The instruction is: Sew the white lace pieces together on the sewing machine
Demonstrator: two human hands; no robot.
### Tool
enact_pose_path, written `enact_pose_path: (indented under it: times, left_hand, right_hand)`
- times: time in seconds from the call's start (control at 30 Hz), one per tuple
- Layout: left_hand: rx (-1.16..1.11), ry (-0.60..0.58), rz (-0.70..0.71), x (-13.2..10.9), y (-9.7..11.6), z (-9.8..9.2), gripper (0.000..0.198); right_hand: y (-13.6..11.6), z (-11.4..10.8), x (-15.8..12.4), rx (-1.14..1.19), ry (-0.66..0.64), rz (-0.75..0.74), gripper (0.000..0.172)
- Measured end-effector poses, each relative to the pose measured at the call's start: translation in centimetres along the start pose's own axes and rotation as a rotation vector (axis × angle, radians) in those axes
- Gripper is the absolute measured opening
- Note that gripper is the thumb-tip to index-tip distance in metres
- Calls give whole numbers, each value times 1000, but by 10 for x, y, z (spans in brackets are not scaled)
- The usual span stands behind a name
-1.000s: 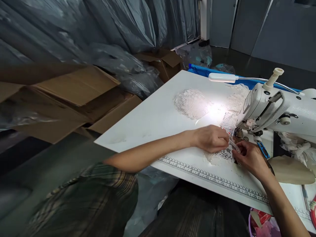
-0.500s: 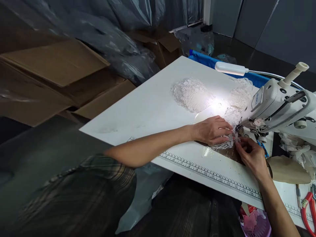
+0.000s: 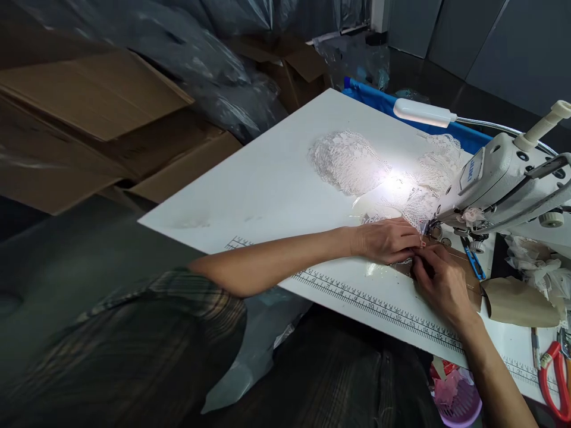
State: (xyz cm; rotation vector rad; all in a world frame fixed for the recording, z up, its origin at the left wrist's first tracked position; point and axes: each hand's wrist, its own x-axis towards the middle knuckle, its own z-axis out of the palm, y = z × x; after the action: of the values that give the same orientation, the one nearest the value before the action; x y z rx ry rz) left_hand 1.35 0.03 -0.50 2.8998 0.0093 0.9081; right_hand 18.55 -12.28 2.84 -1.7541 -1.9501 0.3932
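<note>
White lace (image 3: 417,208) runs from a heap on the table to the presser foot of a sewing machine (image 3: 486,178). My left hand (image 3: 392,241) lies just left of the needle area, its fingers curled down on the lace edge. Right beside it, my right hand (image 3: 441,279) has thumb and fingers pinched together at the left fingertips, on the lace in front of the machine. Most of the piece between the fingers is hidden beneath them. A gathered lace pile (image 3: 348,161) spreads behind my left hand.
A lamp (image 3: 423,113) shines on the lace. Blue thread snips (image 3: 473,261) lie beside the machine. Red-handled pliers (image 3: 552,380) and a tan roll (image 3: 520,302) are at the right. A ruler strip (image 3: 379,304) edges the table; a purple basket (image 3: 464,407) stands below. Cardboard boxes (image 3: 93,95) stand left.
My right hand has moved left and slightly up, up against my left fingertips. The lace strip that showed between the hands is now mostly covered. The view has shifted slightly.
</note>
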Motion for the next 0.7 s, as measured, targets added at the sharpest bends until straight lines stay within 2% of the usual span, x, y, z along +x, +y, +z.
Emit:
enact_pose_path:
  times: [0.1,0.23,0.3,0.4,0.53,0.7]
  left_hand:
    - [-19,-2,6,-2,-2,1,18]
    - [-43,54,-6,-4,-1,-4,21]
    - [-19,48,-57,-3,0,-6,20]
    - [14,39,-103,-3,1,-6,18]
    - [5,69,-65,-2,1,-4,20]
    - [17,-17,-59,-3,1,-5,19]
  right_hand:
    - [9,-17,7,108,-49,-19,32]
    - [26,-31,16,109,-84,138,36]
    - [32,-28,17,121,-57,142,36]
    - [37,-17,16,79,9,42,36]
    - [38,-7,12,-101,-53,-54,40]
    - [35,-4,10,-286,-78,-110,43]
